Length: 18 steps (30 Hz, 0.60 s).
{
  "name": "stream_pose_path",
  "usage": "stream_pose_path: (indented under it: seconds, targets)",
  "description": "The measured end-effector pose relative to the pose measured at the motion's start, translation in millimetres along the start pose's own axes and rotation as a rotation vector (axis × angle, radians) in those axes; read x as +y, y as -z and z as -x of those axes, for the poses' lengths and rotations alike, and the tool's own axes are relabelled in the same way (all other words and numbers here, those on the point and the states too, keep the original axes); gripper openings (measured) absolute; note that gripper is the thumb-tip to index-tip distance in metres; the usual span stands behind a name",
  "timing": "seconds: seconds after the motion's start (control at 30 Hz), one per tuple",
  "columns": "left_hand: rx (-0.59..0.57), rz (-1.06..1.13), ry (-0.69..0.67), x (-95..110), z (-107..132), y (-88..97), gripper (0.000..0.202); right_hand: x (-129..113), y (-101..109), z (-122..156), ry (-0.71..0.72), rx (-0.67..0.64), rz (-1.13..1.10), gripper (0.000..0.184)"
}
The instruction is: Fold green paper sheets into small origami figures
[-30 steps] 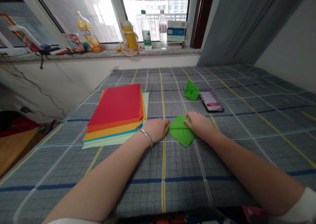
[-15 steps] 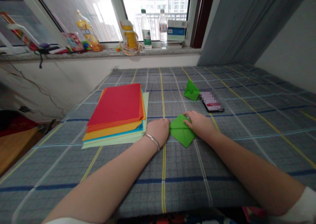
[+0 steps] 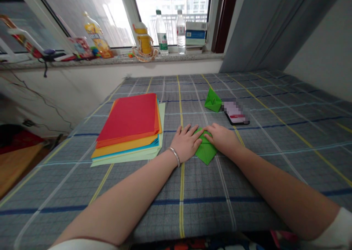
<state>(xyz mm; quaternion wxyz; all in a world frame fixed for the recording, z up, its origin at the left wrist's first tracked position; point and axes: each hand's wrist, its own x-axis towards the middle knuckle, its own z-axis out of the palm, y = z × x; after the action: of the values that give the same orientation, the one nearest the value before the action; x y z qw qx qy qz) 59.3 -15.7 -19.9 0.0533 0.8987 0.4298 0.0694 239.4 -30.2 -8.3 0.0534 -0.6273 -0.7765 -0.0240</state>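
The left hand (image 3: 186,142) lies spread, its fingertips (image 3: 196,129) resting on the edge of the green paper (image 3: 206,152) without pinching. The right hand (image 3: 222,138) presses flat on the paper, fingers together. The folded paper sits between the hands on the checked cloth (image 3: 247,206), one corner toward the person. Flattening a fold looks like the step in hand; the next fold calls for lifting one hand clear. Ahead sit a green fold (image 3: 212,101) and a phone (image 3: 235,112); a paper stack (image 3: 128,123) lies left.

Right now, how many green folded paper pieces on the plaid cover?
2: one green piece under the left hand and right hand, another beside the phone.
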Motion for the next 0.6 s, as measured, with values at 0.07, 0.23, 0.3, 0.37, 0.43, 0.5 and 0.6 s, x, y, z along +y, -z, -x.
stream_pose_path:
  seconds: [0.07, 0.23, 0.3, 0.37, 0.43, 0.5, 0.6]
  targets:
    - [0.0, -0.01, 0.024, 1, -1, 0.4, 0.047, 0, 0, 0, -0.004, -0.001, 0.012, 0.029]
    - [-0.066, 0.003, 0.045, 2, -6, 2.0, 0.048, 3, -3, -3, 0.008, -0.017, 0.019, 0.03]
    - [-0.048, 0.002, 0.08, 2, -9, 3.4, 0.046, 5, -3, -4, 0.025, -0.019, 0.016, 0.031]
    - [0.016, -0.018, 0.111, 0, -11, 4.5, 0.044, 6, -4, -4, 0.039, -0.012, 0.017, 0.032]
    - [0.069, -0.032, 0.101, -2, -14, 4.3, 0.044, 6, -3, -4, 0.044, -0.009, 0.023, 0.032]
    - [0.063, -0.039, 0.045, -4, -15, 2.6, 0.047, 5, -3, -4, 0.04, -0.008, 0.035, 0.031]
    - [0.015, -0.078, -0.015, -6, -16, -1.6, 0.05, 4, -3, -3, 0.041, -0.005, 0.042, 0.03]
